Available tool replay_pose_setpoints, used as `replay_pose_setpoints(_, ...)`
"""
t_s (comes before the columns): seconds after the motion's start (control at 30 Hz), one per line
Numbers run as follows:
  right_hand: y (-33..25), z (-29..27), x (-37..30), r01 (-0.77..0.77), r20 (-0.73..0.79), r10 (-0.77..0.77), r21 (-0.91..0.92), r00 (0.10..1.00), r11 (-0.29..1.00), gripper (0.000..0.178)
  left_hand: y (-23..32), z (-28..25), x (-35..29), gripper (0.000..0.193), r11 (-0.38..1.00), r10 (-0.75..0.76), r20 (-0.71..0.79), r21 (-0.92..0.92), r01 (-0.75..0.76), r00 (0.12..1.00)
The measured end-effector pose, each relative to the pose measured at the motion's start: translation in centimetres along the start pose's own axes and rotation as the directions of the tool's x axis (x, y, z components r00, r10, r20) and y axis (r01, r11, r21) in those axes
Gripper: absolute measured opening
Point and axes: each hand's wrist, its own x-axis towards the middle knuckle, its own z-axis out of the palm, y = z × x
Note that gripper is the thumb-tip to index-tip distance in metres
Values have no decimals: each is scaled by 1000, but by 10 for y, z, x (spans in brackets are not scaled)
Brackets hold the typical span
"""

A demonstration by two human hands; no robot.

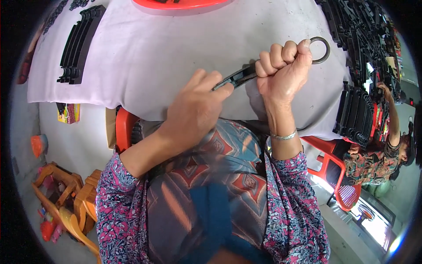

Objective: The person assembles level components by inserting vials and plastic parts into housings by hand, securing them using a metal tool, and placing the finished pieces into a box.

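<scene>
My left hand (193,110), slightly blurred, is closed with its fingertips on the lower end of a narrow black plastic piece (239,78). That piece slants up to the right, over the cloth-covered table (167,57), into my right hand (283,72). My right hand is a tight fist, palm side up, with a metal bangle at the wrist. Out of its thumb side sticks a dark ring-shaped handle end (327,50). The fist hides how the ring and the black piece meet, so I cannot tell whether they are one thing.
Ribbed black plastic parts (78,46) lie at the left. Stacked strips (355,114) and a heap of black parts (351,35) fill the right side. A red tray (184,5) stands at the far edge. Another person (373,163) reaches in beside a red chair (327,165).
</scene>
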Motion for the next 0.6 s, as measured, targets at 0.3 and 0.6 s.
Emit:
replay_pose_setpoints(0.3, 1, 1, 1, -20, -1, 20, -9, 1000, 1000, 49, 0, 1, 0, 26, 999, 30, -29, 12, -30, 999)
replay_pose_setpoints(0.6, -1, 6, 4, -43, -25, 43, -28, 999, 999, 49, 0, 3, 0, 24, 998, 56, -58, 39, -54, 997)
